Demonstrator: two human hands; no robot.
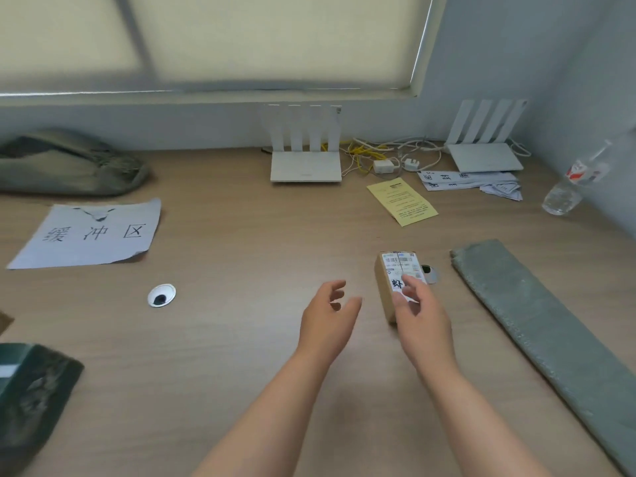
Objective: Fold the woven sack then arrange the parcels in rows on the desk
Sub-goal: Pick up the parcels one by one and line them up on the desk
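A small brown cardboard parcel (389, 287) with a white shipping label lies on the wooden desk (241, 339), right of centre. My right hand (421, 318) rests over its near end, with the fingertips lying loosely on the label and no clear grip around the box. My left hand (327, 318) hovers just left of the parcel, fingers relaxed and spread, holding nothing. The grey-green woven sack (550, 332), folded into a long flat strip, lies along the desk's right side.
A crumpled sack (69, 163) lies at the back left, behind a handwritten paper sign (89, 235). A dark bag (31, 390) sits near left. Two white routers (304, 163), cables (371, 151), a yellow slip (402, 201), papers (475, 182) and a water bottle (578, 177) line the back.
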